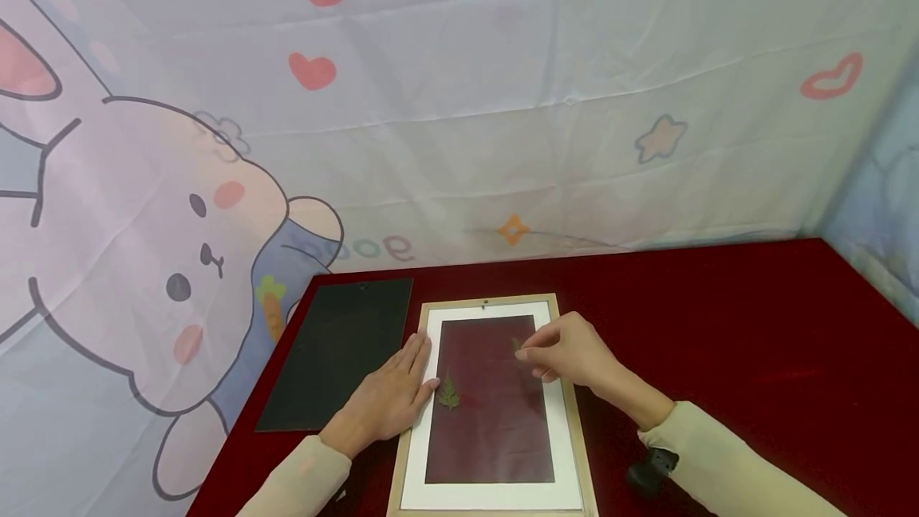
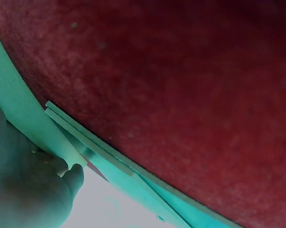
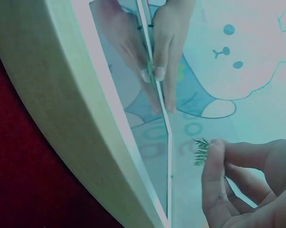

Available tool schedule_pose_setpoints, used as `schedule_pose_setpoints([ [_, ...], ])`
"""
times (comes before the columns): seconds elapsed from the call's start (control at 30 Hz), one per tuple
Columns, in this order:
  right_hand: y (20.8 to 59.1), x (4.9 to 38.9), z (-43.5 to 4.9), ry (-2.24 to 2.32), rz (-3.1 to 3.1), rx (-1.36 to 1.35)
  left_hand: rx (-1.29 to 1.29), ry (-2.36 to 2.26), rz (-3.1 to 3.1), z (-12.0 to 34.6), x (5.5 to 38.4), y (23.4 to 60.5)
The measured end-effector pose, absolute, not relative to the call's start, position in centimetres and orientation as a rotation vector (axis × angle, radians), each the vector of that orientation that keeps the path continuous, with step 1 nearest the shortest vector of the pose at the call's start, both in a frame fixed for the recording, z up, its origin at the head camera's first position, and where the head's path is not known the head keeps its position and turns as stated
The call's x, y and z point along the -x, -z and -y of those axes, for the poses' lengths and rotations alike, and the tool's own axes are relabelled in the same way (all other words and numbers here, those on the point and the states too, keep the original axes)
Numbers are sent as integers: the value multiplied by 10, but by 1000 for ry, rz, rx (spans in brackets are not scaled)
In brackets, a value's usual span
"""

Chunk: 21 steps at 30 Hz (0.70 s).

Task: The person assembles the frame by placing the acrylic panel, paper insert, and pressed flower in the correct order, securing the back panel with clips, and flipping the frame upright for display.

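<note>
A light wooden picture frame [image 1: 580, 453] with a white mat border and a glossy clear pane lies on the table. My left hand [image 1: 391, 397] rests flat on its left side, fingers pointing away and thumb over the mat. Near that thumb a small green fern-like leaf [image 1: 448, 393] lies on the pane. Between thumb and index finger my right hand [image 1: 574, 353] pinches another leaf sprig [image 3: 201, 152], held above the pane's upper right part. Its feathery end sticks out past the fingertips in the right wrist view.
A dark flat backing board [image 1: 345, 349] lies left of the frame. Dark red cloth [image 1: 718, 357] covers the table. Behind it hangs a pale curtain [image 1: 459, 126] printed with a rabbit, hearts and stars. A black wrist device [image 1: 652, 471] sits at the right cuff.
</note>
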State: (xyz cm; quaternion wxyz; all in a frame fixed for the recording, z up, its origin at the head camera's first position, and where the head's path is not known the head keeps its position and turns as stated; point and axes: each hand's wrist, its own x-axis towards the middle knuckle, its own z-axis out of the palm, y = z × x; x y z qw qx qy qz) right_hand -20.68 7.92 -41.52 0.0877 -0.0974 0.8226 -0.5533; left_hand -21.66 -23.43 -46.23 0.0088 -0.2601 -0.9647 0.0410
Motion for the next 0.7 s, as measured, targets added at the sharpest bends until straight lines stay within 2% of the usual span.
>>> schedule_pose_setpoints([
  [0.43, 430, 208, -53, 1467, -2552, 140, 801, -143, 3015, 235, 217, 462],
  [0.7, 429, 206, -56, 1323, -2580, 232, 809, -116, 3001, 234, 218, 464],
])
